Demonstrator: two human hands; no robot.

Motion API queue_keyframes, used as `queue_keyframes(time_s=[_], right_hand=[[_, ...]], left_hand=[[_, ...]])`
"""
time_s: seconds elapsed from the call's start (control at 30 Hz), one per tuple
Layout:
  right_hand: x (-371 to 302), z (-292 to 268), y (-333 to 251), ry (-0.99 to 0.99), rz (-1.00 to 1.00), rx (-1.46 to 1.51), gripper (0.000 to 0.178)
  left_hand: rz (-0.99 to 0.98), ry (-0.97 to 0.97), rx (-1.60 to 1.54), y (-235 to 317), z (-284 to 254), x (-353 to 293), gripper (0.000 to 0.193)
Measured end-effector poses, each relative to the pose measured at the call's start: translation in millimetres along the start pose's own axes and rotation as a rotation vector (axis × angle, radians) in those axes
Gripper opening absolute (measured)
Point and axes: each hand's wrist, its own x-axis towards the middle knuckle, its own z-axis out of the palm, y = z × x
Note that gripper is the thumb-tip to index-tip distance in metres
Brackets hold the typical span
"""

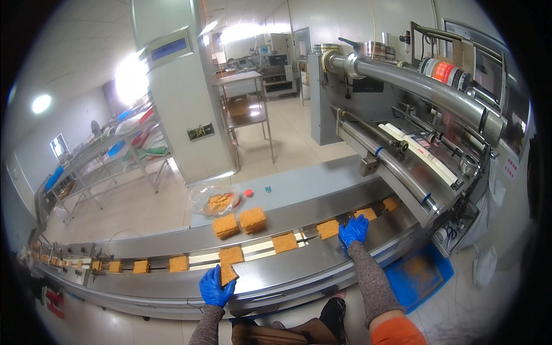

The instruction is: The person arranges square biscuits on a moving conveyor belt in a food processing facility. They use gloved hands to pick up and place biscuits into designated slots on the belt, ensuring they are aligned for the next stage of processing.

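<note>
Nearest, both forearms are being cut off by the lower edge, the right knit sleeve point(372, 282) slanting leftward as it is stretching away. A blue tray point(440, 260) is lying on the floor, partly hidden behind that arm. The gloved left hand point(216, 287) is bending inward at the conveyor's near edge, its grip clamped on a square golden cracker point(229, 275) and covering one side of it. This piece is overlapping a second cracker point(232, 255) on the conveyor point(201, 260). The gloved right hand point(354, 230) is facing palm-down, hiding part of a third cracker point(365, 213); whether its grip is apart or together, I cannot tell. Beyond, two cracker stacks point(252, 220) are standing side by side, and a clear plastic bag point(199, 196) is blurring the pieces inside. Farther off, window glare point(131, 77) is washing out detail.
</note>
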Motion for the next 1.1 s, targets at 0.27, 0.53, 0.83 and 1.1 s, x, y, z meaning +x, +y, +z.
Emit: queue_keyframes(time_s=[0.27, 0.53, 0.83, 1.1], right_hand=[[3, -5, 6, -0.082, 0.007, 0.112, 0.081], [8, 11, 8, 0.026, 0.023, 0.019, 0.090], [1, -5, 3, -0.028, 0.002, 0.020, 0.067], [7, 7, 12, 0.121, 0.086, 0.145, 0.086]], left_hand=[[0.002, -0.007, -0.022, 1, 3, 3, 0.076], [-0.007, -0.005, -0.001, -2, 4, -2, 0.075], [-0.008, 0.011, 0.009, 0, 2, -1, 0.074], [-0.005, 0.007, -0.004, 4, 0, 3, 0.074]])
